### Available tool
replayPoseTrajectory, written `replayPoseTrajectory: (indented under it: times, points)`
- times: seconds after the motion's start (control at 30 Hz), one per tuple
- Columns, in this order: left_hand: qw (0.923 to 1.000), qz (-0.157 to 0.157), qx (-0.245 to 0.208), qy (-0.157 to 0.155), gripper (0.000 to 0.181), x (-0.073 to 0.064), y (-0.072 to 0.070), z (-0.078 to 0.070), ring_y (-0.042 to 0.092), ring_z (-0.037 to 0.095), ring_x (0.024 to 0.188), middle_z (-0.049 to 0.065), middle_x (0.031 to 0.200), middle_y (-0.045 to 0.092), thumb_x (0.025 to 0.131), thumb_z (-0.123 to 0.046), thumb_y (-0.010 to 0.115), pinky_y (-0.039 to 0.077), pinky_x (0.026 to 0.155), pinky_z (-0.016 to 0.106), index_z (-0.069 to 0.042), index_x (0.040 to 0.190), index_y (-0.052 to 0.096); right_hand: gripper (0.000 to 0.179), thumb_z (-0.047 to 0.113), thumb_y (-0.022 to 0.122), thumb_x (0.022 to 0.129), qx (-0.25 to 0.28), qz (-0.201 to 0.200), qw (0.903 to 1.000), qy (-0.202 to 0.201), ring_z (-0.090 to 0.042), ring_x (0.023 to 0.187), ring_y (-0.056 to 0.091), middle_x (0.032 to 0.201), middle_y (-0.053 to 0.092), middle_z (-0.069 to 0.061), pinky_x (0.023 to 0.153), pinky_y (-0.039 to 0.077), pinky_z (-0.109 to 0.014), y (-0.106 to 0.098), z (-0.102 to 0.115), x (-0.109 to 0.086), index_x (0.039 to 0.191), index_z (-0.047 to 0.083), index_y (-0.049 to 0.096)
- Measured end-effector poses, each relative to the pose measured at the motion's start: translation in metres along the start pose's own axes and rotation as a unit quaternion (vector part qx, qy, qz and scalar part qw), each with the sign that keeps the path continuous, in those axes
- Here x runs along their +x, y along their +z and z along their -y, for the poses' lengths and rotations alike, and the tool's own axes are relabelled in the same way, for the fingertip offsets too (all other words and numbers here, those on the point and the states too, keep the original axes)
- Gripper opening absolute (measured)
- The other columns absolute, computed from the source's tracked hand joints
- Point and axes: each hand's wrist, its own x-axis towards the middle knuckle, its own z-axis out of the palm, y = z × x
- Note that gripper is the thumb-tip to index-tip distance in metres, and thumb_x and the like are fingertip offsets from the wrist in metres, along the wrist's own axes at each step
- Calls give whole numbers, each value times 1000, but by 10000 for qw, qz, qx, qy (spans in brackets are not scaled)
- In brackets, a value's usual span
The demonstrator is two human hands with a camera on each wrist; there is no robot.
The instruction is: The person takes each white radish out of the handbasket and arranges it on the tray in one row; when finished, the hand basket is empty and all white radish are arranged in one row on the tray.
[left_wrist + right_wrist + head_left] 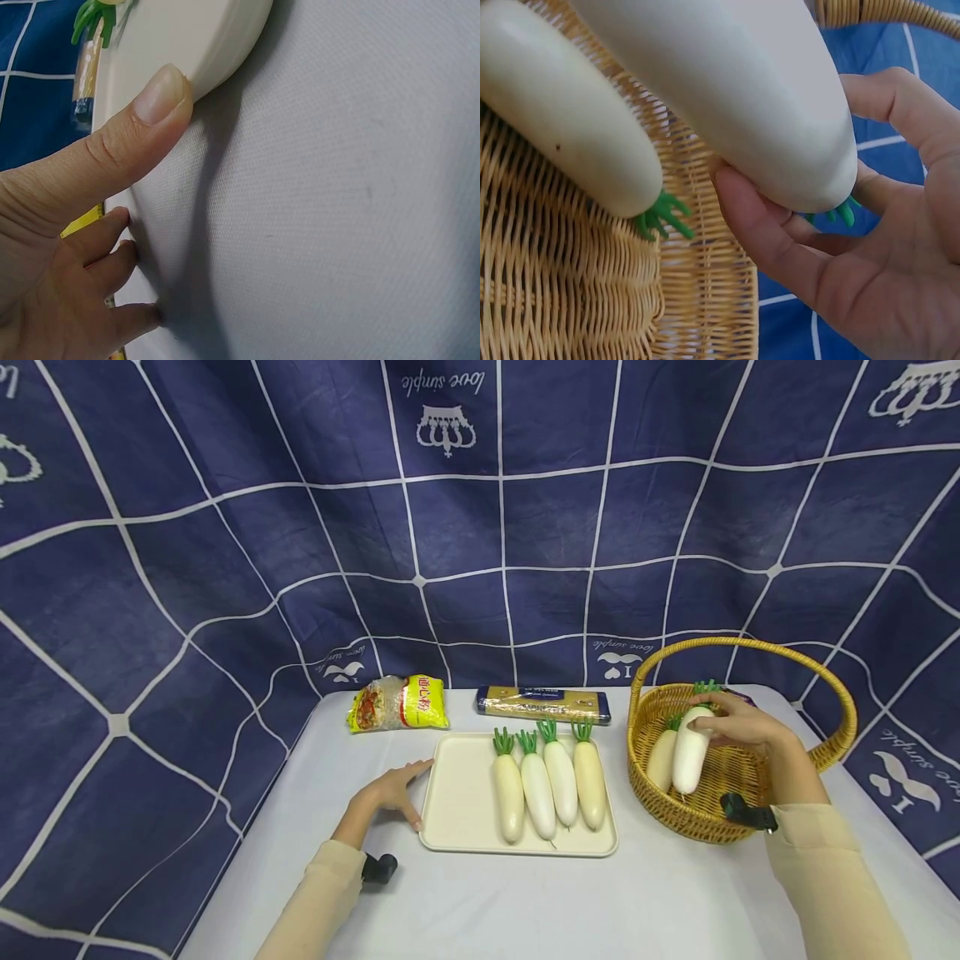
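Note:
My right hand (pixel 738 722) grips a white radish (pixel 692 756) near its green top, holding it over the wicker basket (pixel 686 818). Thumb and fingers wrap the top end of this radish in the right wrist view. Beside it, a creamier radish (pixel 570 112) lies in the basket. At the left end of a cream tray (pixel 459 793), my left hand (pixel 390 789) is spread, and its thumb (pixel 161 97) rests at the tray's rim in the left wrist view. Several white and cream radishes (pixel 537 789) with green tops lie side by side on the tray's right half.
A yellow bag of noodles (pixel 423 702) lies behind the tray on the left. Right of it is a long pasta packet (pixel 543 703). The basket's tall handle (pixel 750 643) arches over the right side. A blue checked cloth (pixel 450 527) hangs behind the white table (pixel 465 910).

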Motion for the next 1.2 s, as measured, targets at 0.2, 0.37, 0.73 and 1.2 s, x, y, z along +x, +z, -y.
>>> replayPoseTrajectory:
  times: [0.2,0.37,0.73,1.2]
  points:
    - [10000,-3,-17,0,118,2,1,2,23,39,139,18,151,28,46,-18,93,19,112,58,-13,147,32,61,15,57,91,-5,-97,9997,-209,-23,92,56,117,42,-30,74,56,-32,10,11,-4,138,-12,29]
    - [10000,8,-11,-14,119,2,1,3,23,39,139,18,151,28,46,-19,93,20,112,58,-13,148,31,58,8,54,91,387,88,9979,-507,-20,88,57,112,42,-30,73,57,-33,18,15,-5,135,-17,26]
    - [10000,-38,-2,59,118,2,1,4,24,40,139,18,151,29,46,-19,93,20,111,58,-12,147,32,57,12,57,89,-3,-60,9981,-610,-24,90,54,110,43,-26,72,56,-35,32,26,-11,135,-12,32]
    - [10000,-74,-36,52,118,2,2,5,24,40,138,18,151,29,46,-19,93,20,111,59,-12,147,33,53,10,60,86,-109,120,9939,-1091,-27,92,52,118,44,-28,69,55,-33,56,46,-18,130,-10,40]
